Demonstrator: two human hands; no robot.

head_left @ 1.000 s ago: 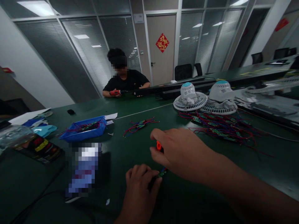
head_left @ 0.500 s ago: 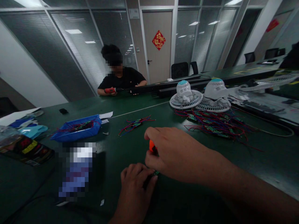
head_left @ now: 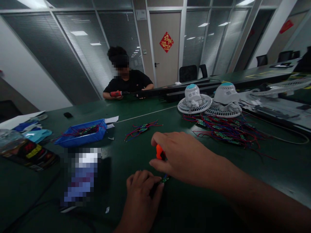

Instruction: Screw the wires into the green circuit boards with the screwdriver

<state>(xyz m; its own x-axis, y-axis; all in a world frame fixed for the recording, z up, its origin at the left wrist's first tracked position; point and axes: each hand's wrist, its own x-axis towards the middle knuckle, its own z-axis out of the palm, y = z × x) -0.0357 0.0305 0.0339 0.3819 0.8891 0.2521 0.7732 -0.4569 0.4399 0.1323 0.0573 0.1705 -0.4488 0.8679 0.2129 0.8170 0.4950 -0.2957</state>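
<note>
My left hand rests low on the table, thumb and fingers pinching the edge of a small green circuit board with wires on it. Most of that board is covered by my hands. Just above and to its right, my right hand is closed around a tool with an orange and black handle. The tool's lower end is hidden, so I cannot tell whether it touches the board. Beyond my hands lies another circuit board with red and blue wires.
A blue bin with wired boards stands left, near a bottle lying on its side and a blurred-out packet. Two white fan parts sit behind a heap of wired boards. Across the table, a person holds a red power tool.
The view has shifted slightly. My right thumb has moved a little to the left, and more of the orange handle and the circuit board shows. My left hand keeps its pinch.
</note>
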